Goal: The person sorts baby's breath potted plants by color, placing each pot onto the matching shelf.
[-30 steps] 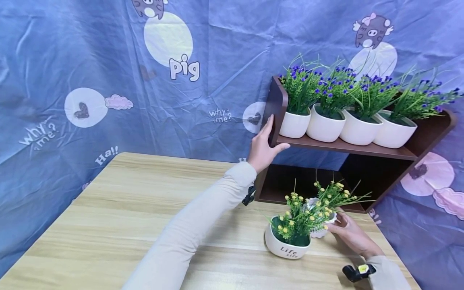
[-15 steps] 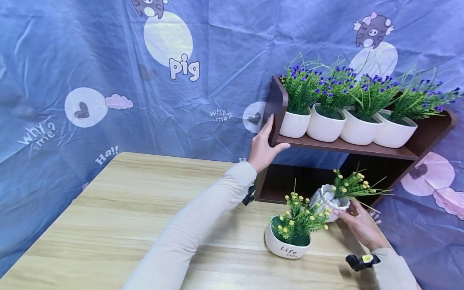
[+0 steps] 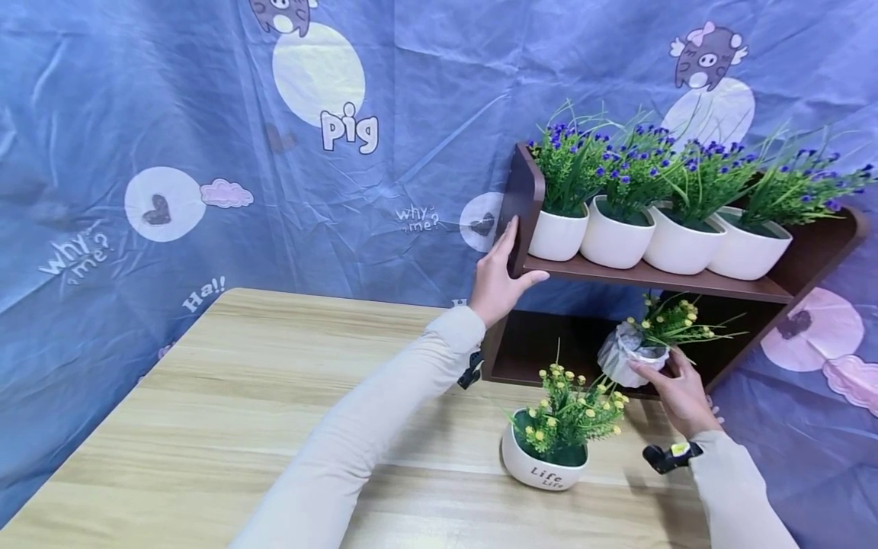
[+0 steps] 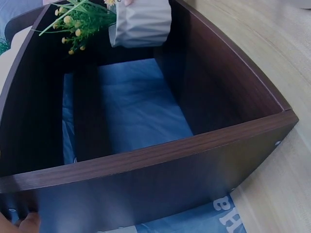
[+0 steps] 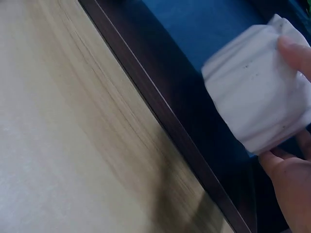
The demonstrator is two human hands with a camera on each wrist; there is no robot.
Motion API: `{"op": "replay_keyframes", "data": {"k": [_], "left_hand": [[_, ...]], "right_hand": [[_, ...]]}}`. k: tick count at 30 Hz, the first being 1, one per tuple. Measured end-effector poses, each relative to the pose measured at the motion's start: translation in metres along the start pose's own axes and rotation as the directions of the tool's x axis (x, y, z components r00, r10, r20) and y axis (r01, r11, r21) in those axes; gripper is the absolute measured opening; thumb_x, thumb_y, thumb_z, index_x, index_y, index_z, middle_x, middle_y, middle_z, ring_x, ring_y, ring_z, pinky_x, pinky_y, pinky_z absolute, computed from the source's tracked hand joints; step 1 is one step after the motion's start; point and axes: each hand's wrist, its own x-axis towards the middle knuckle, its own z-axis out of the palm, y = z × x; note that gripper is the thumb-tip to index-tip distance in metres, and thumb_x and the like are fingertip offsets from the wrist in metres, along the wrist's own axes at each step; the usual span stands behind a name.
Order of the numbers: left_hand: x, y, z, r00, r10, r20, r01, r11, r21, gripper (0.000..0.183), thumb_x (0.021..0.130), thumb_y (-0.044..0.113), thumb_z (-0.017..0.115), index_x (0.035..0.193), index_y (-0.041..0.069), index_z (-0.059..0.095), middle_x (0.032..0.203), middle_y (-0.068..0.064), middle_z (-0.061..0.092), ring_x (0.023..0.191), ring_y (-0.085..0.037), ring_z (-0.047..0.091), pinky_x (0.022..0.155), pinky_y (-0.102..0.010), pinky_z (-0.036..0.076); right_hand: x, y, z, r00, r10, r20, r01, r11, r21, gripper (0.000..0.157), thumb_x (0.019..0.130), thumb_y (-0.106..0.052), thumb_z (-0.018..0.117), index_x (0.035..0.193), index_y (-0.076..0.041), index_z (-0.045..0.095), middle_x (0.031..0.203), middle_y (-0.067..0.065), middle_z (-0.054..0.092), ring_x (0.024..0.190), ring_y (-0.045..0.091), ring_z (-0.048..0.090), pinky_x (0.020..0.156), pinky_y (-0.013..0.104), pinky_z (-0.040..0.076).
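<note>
My right hand grips a whitish flowerpot with ribbed sides, its thumb and fingers on opposite sides in the right wrist view. Yellow-flowered greenery grows from the pot, which is tilted and held at the front of the lower compartment of a dark brown shelf. A gap to the compartment floor shows in the right wrist view. Against the shelf's left side panel rests my left hand, fingers straight and thumb spread toward the middle board. Only a bit of that hand appears in the left wrist view.
Several white pots with purple flowers stand in a row on the upper board. A white oval pot lettered "Life", with yellow flowers, stands on the wooden table before the shelf. A blue printed cloth hangs behind.
My right hand has lifted the ribbed flowerpot off the table behind the "Life" pot and carried it up and forward to the lower compartment. My left hand has stayed put.
</note>
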Motion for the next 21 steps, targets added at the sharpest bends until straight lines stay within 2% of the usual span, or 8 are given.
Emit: {"op": "replay_keyframes", "data": {"k": [3,6,11,15,21], "left_hand": [[0.000,-0.001,-0.002,1.000,-0.003,0.000,0.003,1.000,0.002,0.089,0.074,0.040,0.068,0.143,0.026,0.014,0.145,0.004,0.023,0.129,-0.011,0.027,0.101,-0.024,0.030],[0.001,-0.001,-0.002,1.000,-0.003,-0.001,0.003,1.000,0.005,0.089,0.074,0.041,0.068,0.143,0.026,0.014,0.145,0.004,0.022,0.129,-0.011,0.028,0.101,-0.024,0.031],[0.000,0.000,-0.001,1.000,-0.007,0.004,0.007,1.000,0.006,0.089,0.074,0.041,0.068,0.143,0.026,0.014,0.146,0.002,0.023,0.130,-0.011,0.027,0.101,-0.025,0.030],[-0.001,0.001,0.000,1.000,-0.005,0.016,0.005,1.000,0.008,0.089,0.074,0.040,0.068,0.144,0.026,0.013,0.146,0.001,0.023,0.130,-0.011,0.026,0.101,-0.025,0.030],[-0.001,0.000,-0.001,1.000,-0.002,0.005,0.002,1.000,0.008,0.089,0.074,0.040,0.068,0.143,0.025,0.014,0.146,0.002,0.022,0.130,-0.010,0.026,0.101,-0.024,0.030]], "right_hand": [[0.009,-0.001,0.002,0.997,0.012,-0.081,-0.025,0.988,-0.153,0.068,0.080,-0.013,0.066,0.137,-0.022,0.032,0.128,-0.003,0.041,0.114,0.003,0.039,0.085,0.006,0.035],[0.016,-0.002,0.005,0.989,-0.005,-0.150,-0.022,0.983,-0.181,0.066,0.077,-0.015,0.070,0.134,-0.022,0.038,0.121,-0.006,0.046,0.107,0.001,0.043,0.082,0.006,0.036],[0.026,0.001,0.007,0.975,-0.031,-0.220,0.016,0.997,-0.070,0.062,0.072,-0.008,0.073,0.127,-0.019,0.047,0.110,-0.007,0.053,0.095,0.001,0.051,0.076,0.007,0.041],[0.026,-0.004,0.012,0.960,0.000,-0.279,-0.025,0.996,-0.086,0.062,0.071,-0.011,0.074,0.127,-0.020,0.047,0.107,-0.008,0.053,0.090,-0.001,0.051,0.071,0.007,0.042],[0.021,-0.021,0.035,0.946,0.068,-0.317,-0.068,0.998,0.010,0.064,0.072,-0.007,0.073,0.129,-0.016,0.044,0.104,-0.006,0.051,0.085,-0.001,0.052,0.067,0.008,0.044]]}}
